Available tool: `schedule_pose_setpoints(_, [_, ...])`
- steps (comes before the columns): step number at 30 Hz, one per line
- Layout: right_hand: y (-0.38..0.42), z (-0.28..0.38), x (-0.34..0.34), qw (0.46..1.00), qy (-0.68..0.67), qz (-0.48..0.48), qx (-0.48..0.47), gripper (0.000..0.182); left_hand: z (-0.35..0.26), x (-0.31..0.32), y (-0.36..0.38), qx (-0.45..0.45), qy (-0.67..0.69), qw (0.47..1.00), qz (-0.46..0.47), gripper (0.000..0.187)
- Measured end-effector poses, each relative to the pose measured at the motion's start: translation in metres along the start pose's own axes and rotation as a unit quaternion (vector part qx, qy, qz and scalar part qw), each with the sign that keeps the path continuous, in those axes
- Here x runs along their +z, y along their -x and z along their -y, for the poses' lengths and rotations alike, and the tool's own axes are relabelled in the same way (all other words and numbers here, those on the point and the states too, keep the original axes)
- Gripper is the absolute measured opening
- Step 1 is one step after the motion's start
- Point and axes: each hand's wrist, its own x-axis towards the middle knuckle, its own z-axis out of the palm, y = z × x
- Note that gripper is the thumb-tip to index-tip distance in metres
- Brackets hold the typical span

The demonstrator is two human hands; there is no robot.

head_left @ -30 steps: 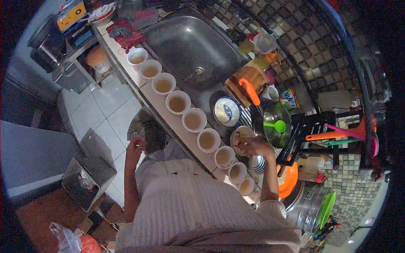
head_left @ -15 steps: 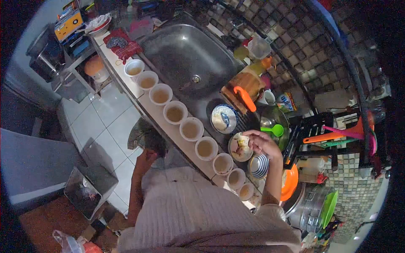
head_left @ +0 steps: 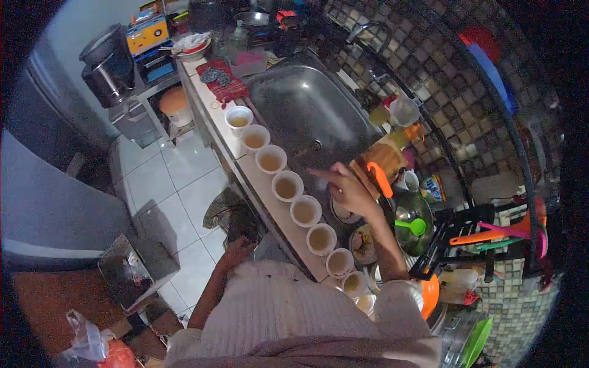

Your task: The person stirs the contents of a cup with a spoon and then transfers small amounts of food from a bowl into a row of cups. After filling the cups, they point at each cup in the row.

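Note:
My right hand reaches over the row of cups, its index finger stretched out toward the cups and nothing in its grasp. Below it are a plate, partly covered by the hand, and a bowl with food remains. Several plastic cups of pale brown liquid stand in a line along the counter edge, among them a middle cup and a far cup. My left hand hangs low beside my body, over a dark patterned thing; its fingers are too dark to make out.
A steel sink lies behind the cups. To the right are a wooden board with an orange handle, a metal bowl with a green ladle, and an orange plate. A red cloth lies at the far end.
My right hand has moved left from the food bowl toward the cups, its index finger now extended. The camera view has shifted, so the counter appears farther right and lower.

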Motion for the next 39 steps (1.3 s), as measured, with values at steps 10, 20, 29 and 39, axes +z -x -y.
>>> schedule_pose_setpoints(10, [-0.019, -0.022, 0.027, 0.993, 0.072, 0.084, 0.037, 0.064, 0.008, -0.002, 0.001, -0.015, -0.068, 0.997, -0.021, 0.030])
schedule_pose_setpoints(20, [-0.011, -0.007, 0.023, 0.994, 0.078, 0.068, 0.036, 0.057, 0.012, 0.001, 0.000, 0.002, -0.088, 0.996, -0.003, 0.031])
schedule_pose_setpoints(29, [0.008, -0.021, 0.033, 0.996, 0.044, 0.057, 0.053, 0.048, 0.001, 0.003, -0.002, -0.035, -0.134, 0.990, 0.031, 0.046])
schedule_pose_setpoints(39, [-0.001, -0.010, 0.022, 0.978, -0.171, 0.013, 0.122, 0.044, 0.043, 0.000, -0.022, 0.001, -0.056, 0.998, 0.004, 0.043])
